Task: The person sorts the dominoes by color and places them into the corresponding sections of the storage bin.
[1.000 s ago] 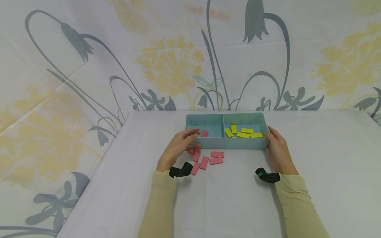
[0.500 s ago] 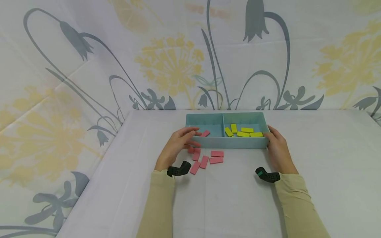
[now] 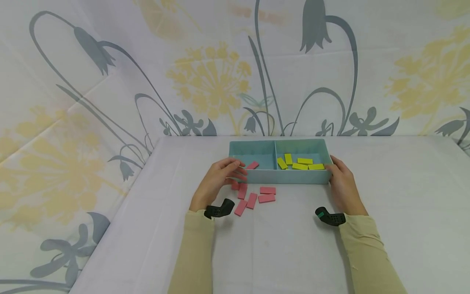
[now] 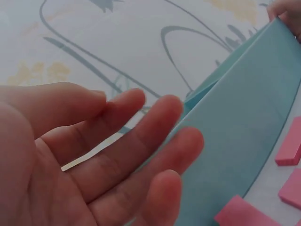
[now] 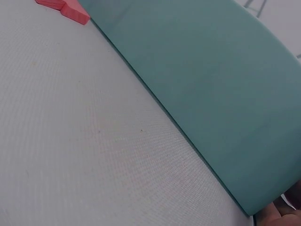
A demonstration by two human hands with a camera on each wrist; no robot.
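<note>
And here's the L hand, loose at the tray's near L corner, fingers spread & a bit bent, nothing in 'em; can't tell if it touches the wall. R hand has a firm grip on the R end of the blue tray, which sits on the white table near the flowered backdrop. One pink blk lies in the L compartment, by the front wall, L of the divider. At least 5 yellow blks in the R one, lying at mixed angles. Out front, 6 loose pink blks on the cloth, 1 partly hidden under the L fingers. Tan sleeves, blk. wrist cams on both arms.
</note>
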